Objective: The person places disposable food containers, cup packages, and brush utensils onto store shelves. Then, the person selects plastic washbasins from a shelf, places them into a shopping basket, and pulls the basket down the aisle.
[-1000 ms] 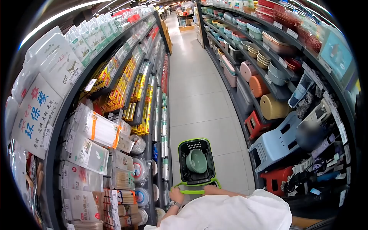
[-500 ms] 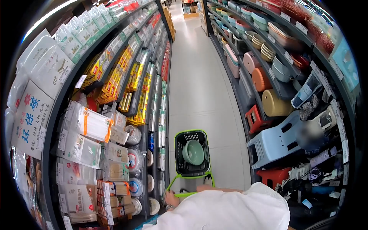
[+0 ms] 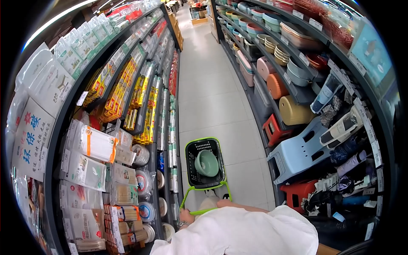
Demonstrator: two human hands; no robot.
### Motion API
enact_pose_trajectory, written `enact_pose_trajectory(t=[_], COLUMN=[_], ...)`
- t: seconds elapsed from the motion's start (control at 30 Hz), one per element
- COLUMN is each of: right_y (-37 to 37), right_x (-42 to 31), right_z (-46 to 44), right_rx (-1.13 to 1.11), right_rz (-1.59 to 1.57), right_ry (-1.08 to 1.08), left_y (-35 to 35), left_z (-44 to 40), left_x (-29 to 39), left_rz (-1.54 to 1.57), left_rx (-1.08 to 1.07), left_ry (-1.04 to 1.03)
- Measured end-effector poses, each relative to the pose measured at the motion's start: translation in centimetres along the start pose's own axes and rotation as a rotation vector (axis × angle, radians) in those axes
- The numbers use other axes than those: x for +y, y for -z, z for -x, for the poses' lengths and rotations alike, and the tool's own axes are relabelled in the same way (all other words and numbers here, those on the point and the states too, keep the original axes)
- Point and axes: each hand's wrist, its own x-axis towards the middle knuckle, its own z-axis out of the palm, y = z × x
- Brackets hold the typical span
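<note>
Steered crookedly, the basket (image 3: pixel 207 184) at six o'clock could clip the shelf (image 3: pixel 155 182) at its nine o'clock, jolting the bowl (image 3: pixel 207 163) inside; left hand (image 3: pixel 185 216) wraps the handle (image 3: pixel 204 211), right hand's (image 3: pixel 224 204) grip unclear.

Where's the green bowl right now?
In the head view, the green bowl sits in the black basket, just below the picture's centre, beyond the green handle that the left hand grips.

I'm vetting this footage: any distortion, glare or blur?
Head view: wide-angle distortion bends the shelves, and the corners go black; head view: pale glare whitens the far floor; head view: the basket and bowl look fairly crisp, distant goods soft.
</note>
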Motion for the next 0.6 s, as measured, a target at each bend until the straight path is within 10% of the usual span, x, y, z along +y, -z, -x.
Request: enact_pose_trajectory(t=[0.3,0.6], right_y=[2.3,1.4], right_x=[4.1,8.2], right_z=[-0.8,-7.1], right_rx=[0.166,0.288], right_rz=[0.044,0.167], right_ry=[-0.039,0.048], left_y=[-4.5,-2.5], left_z=[-7.3,-13.3], left_x=[-1.8,0.5], left_rz=[0.198,-0.15], left_rx=[-0.019,-0.156], left_ry=[-0.385,-0.247])
